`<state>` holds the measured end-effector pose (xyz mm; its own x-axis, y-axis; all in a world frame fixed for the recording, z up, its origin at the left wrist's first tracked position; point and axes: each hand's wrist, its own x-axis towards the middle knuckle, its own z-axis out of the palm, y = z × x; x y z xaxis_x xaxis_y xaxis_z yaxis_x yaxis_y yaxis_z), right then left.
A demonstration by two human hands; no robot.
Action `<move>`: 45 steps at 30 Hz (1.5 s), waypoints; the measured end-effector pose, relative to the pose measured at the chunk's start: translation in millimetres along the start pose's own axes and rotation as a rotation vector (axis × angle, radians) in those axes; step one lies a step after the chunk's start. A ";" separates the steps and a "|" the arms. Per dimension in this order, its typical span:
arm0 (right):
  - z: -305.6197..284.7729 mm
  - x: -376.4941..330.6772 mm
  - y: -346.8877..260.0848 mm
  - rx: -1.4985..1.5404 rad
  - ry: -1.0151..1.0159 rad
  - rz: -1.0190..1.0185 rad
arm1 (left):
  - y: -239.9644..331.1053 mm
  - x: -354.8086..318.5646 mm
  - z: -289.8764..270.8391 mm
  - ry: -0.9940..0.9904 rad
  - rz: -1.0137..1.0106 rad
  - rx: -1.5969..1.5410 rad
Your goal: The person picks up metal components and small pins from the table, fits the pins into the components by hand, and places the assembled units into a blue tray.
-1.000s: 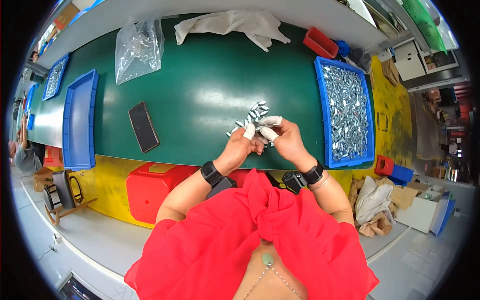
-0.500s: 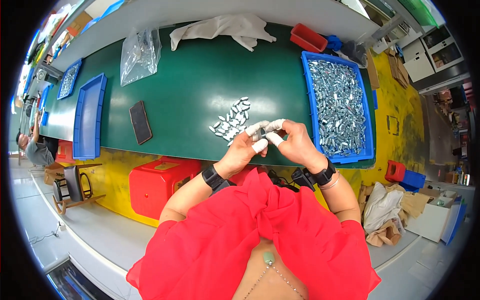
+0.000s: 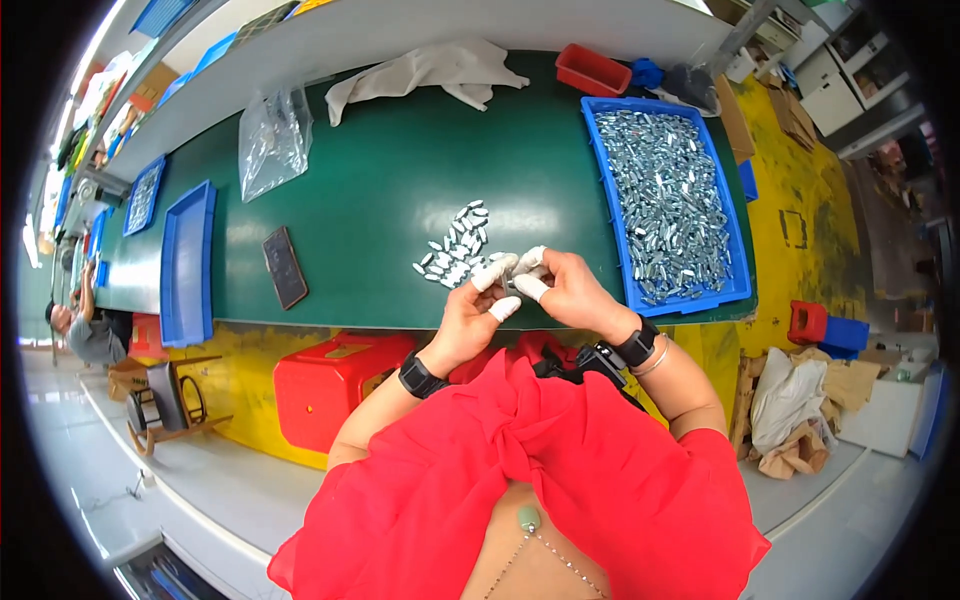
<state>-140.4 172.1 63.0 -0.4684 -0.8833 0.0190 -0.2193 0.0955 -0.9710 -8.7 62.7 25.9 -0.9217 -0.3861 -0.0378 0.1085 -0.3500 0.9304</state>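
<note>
My left hand (image 3: 470, 318) and my right hand (image 3: 578, 288) meet over the near edge of the green table, fingertips wrapped in white covers. Between their pinched fingers is a small shiny metal piece (image 3: 506, 284), mostly hidden, so its exact kind does not show. Just left of the fingers lies a loose pile of small silvery metal pieces (image 3: 455, 250), elongated in shape. To the right of my right hand, a blue tray (image 3: 738, 285) is filled with a great many similar pieces.
The green table (image 3: 370, 190) carries a dark phone (image 3: 285, 268), a long blue tray (image 3: 172, 270), a clear plastic bag (image 3: 272, 145), a pale cloth (image 3: 425, 72) and a red bin (image 3: 592, 70). A red stool (image 3: 325, 395) stands below the front edge. Another person (image 3: 88, 330) is at far left.
The whole view has shifted slightly with my head. My hands stay together at the table edge, fingers closed round the small piece, with slightly altered finger positions.
</note>
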 end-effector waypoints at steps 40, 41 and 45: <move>-17.5 -12.6 -8.7 -0.146 -0.171 0.129 | 12.0 4.6 6.9 -0.214 0.157 0.522; -16.6 -11.8 -6.7 -0.210 -0.132 0.082 | 12.2 6.1 9.2 -0.180 0.115 0.430; -17.6 -6.2 0.1 -0.381 -0.014 -0.083 | 9.8 10.6 14.9 -0.115 0.030 0.263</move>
<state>-152.6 185.7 67.0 -0.4248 -0.9010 0.0878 -0.5593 0.1850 -0.8081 -22.9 67.9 40.1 -0.9573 -0.2884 0.0187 0.0497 -0.1005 0.9937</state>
